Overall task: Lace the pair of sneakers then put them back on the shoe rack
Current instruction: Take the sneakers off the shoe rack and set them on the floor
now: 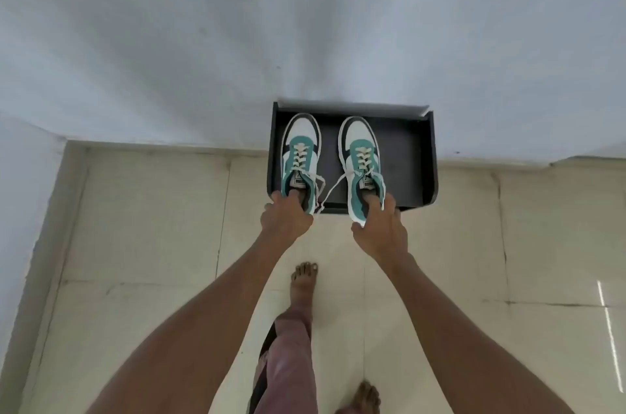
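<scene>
Two teal, white and black sneakers with cream laces are over the black shoe rack, toes pointing at the wall. My left hand grips the heel opening of the left sneaker, fingers tucked inside. My right hand grips the heel of the right sneaker the same way. Both heels stick out past the rack's front edge. Loose lace ends hang between the two shoes. Whether the soles rest on the shelf cannot be told.
The rack stands on the floor against a pale blue-white wall. Cream floor tiles spread around it. My bare feet and a pink trouser leg are below the hands. The rack's right half is bare.
</scene>
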